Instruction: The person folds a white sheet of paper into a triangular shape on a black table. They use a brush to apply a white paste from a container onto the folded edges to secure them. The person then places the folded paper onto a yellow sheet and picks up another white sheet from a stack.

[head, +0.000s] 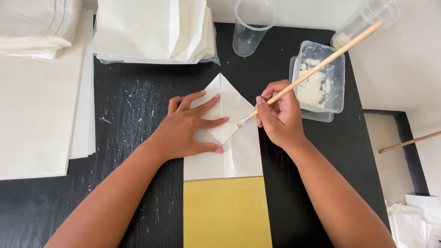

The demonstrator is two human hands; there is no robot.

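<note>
your left hand [188,131] lies flat, fingers spread, pinning the folded paper [232,138] so your right hand [280,115], fingers pinched on the brush [317,69], can paste its edge.

Under the left hand [190,131] lies a folded sheet of thin white paper [227,138], matt and smooth, its lower part a matt yellow card [225,211]. The right hand [280,115] holds a pale, unvarnished wooden brush [312,71]. Beyond it sits a clear plastic tub [321,82] of lumpy white paste. The black tabletop [133,105] left of the hands looks matt, grained and scuffed.
</note>
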